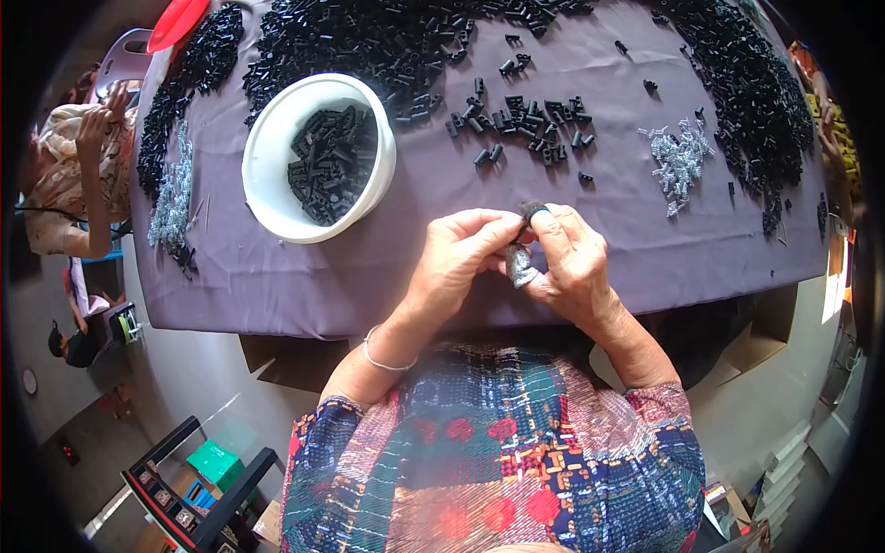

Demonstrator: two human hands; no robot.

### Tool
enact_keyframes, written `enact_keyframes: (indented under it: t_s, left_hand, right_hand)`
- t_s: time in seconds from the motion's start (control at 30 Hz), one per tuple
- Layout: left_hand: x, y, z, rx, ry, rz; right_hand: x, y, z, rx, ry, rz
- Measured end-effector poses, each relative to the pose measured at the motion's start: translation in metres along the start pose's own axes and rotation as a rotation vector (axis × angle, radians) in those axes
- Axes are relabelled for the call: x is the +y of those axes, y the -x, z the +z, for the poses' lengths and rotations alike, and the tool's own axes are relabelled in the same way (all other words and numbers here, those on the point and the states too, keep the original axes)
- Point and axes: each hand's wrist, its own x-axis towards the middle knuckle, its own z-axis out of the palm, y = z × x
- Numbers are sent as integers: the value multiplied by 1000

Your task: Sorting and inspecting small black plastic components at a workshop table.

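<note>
Left hand [458,251]: closed in a pinch, thumb and fingertips gripping a small dark piece [531,211], mostly hidden by the fingers; pale band [388,366] at the wrist.

Right hand [576,260]: closed on the same piece, meeting the left fingertips; grey wrap [521,266] around one finger.

Position of the piece: between the two hands, above the near part of the surface [664,267], which is covered with purple-grey cloth.

White tub [269,192], round: left of the hands, partly filled with black parts [332,170], short and tubular.

Loose black cluster [546,129]: beyond the hands, pieces scattered.

Large black pile [341,41]: far side, behind the tub.

Right-hand black heap [749,120]: along the right edge.

Clear, silvery small pieces: one group [680,157] at right, another [171,203] at left.

Red dish [177,22]: far left corner, partly in view.
</note>
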Motion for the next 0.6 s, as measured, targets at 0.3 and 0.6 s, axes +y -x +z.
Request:
enact_keyframes:
  t_s: [0.3, 0.6]
  left_hand:
    - [-3, -2, 2, 16, -13, 58]
    - [-4, -1, 0, 25, -66, 45]
  right_hand:
    - [-2, -1, 0, -9, 29, 29]
    - [-2, -6, -1, -55, 57, 9]
